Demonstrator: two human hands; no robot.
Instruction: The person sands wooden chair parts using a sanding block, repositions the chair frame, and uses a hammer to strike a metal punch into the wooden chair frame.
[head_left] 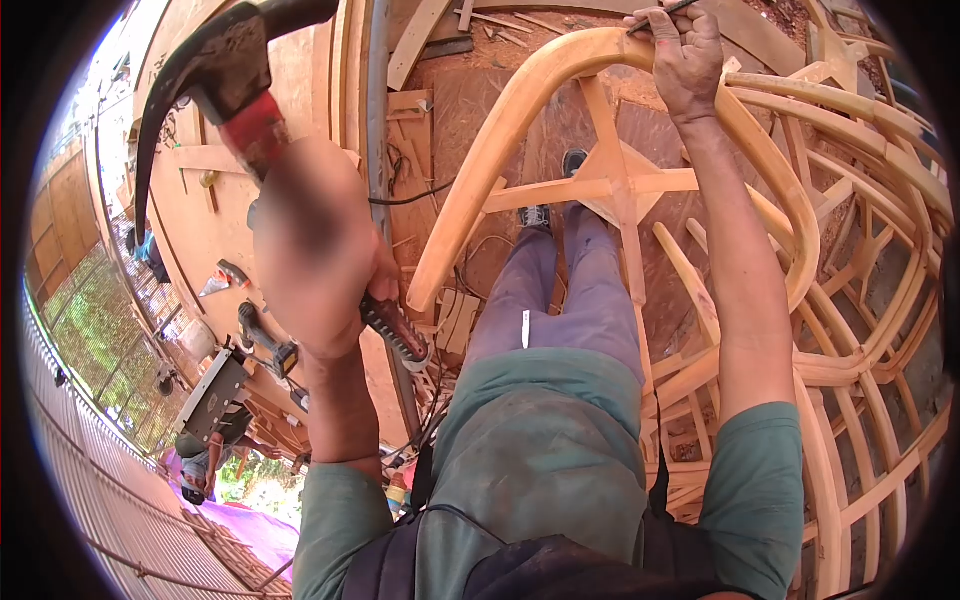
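My left hand (375, 265) is closed round the grip of a claw hammer (225, 70), raised close to the camera. A blurred patch hides much of this hand and of the hammer's handle. The hammer has a black head and a red neck, and its ridged grip end sticks out below the hand. My right hand (688, 60) pinches a thin dark rod (672, 8) at the top of a curved wooden frame (500, 125). The rod's tip is at the wood; I cannot tell whether it is a nail or a punch. Crossed wooden bars (560, 193) join inside the frame.
More curved wooden frames (880, 150) crowd the right side. On the left, a plywood surface (215, 250) bears a cordless drill (265, 335). A black cable (410, 200) and wood scraps lie around my legs (520, 280). Another person (205, 465) is at the far lower left.
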